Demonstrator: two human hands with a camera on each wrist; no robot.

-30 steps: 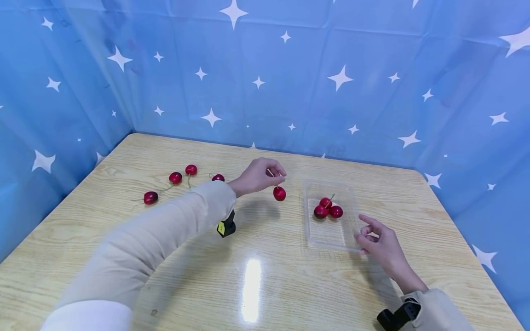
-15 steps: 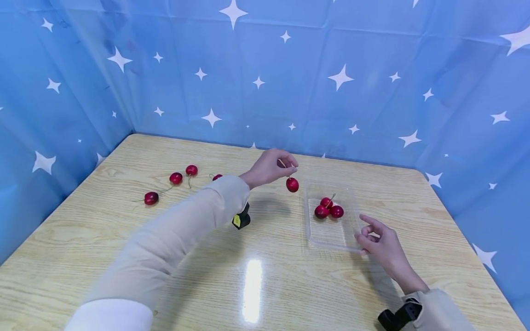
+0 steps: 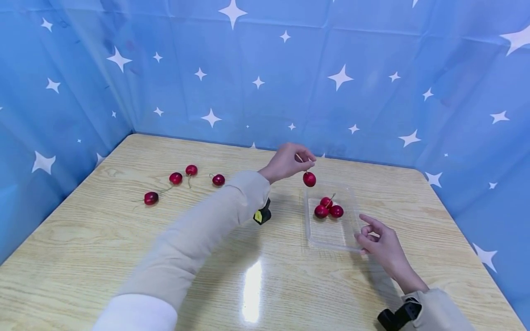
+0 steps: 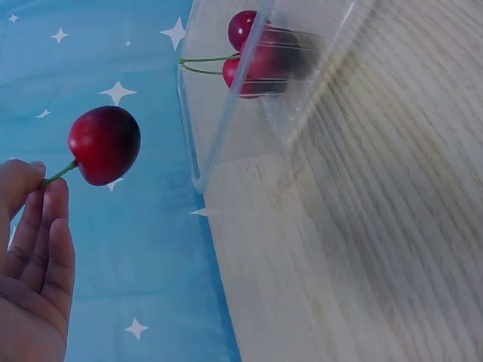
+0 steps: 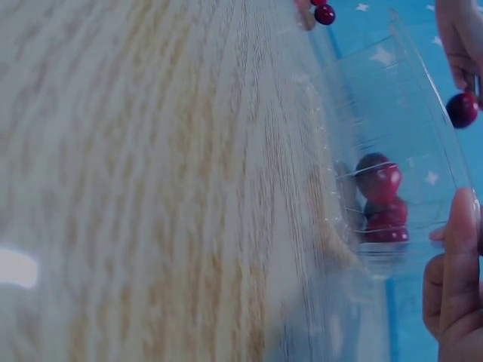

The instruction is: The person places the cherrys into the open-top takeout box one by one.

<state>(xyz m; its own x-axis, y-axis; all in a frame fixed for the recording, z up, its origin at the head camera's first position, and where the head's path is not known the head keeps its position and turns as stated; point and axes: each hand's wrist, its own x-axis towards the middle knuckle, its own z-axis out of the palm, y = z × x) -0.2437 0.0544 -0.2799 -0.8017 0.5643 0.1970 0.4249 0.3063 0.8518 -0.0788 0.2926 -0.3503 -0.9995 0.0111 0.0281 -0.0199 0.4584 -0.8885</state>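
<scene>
Wooden table (image 3: 124, 239): four loose cherries (image 3: 175, 178) lie far left of tray (image 3: 331, 236).

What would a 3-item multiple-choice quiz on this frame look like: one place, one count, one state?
1. Where is the held cherry?
A. lying in the tray
B. hanging in the air by the tray's far left corner
C. on the table by the left curtain

2. How many cherries lie in the clear tray?
A. one
B. three
C. five

3. How does the left hand hold its cherry?
A. pinched by the stem
B. flat on an open palm
C. closed in a fist

Key: 1 B, it dangles clear of the table; 2 B, three red cherries sit together inside; 3 A, the left wrist view shows the stem between the fingers.
</scene>
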